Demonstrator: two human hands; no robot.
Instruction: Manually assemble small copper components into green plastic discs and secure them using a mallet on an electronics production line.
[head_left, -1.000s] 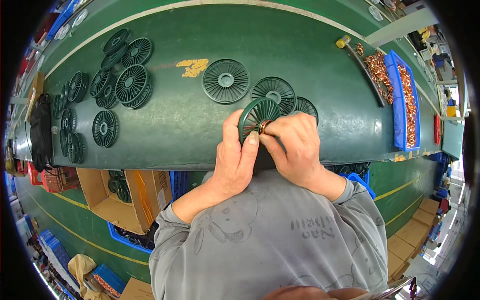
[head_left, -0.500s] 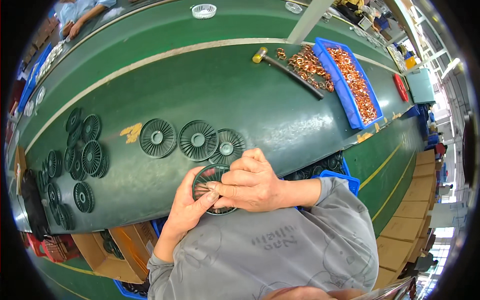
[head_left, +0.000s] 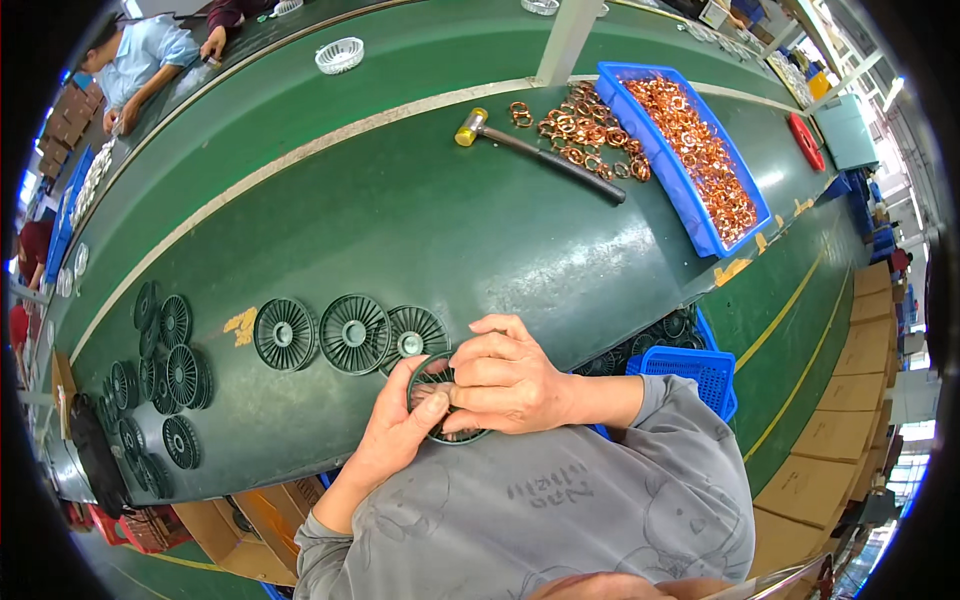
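In front of my chest, my left hand (head_left: 392, 432) grips the left side of a dark green round spoked wheel (head_left: 464, 439). Its thumb lies across the wheel's face. My right hand (head_left: 508, 382) reaches over the wheel's right side, fingers curled and closed near the centre. Whatever is between those fingertips is hidden. Just beyond my hands lie three like wheels in a row: a left one (head_left: 284, 335), a middle one (head_left: 355, 334) and a right one (head_left: 410, 343), the last partly behind the held wheel.
More wheels (head_left: 184, 376) lie in piles at the left. A hammer (head_left: 540, 155) with a yellow-faced head rests near loose copper rings (head_left: 582, 128). Copper rings fill a blue tray (head_left: 668, 160) at the right. A blue basket (head_left: 690, 372) stands below the table edge; cardboard boxes (head_left: 828, 445) stand farther right.
The whole view has shifted, so the wheels appear lower and the hammer and tray farther left. Both hands remain at the same wheel; my right fingers have shifted slightly over it.
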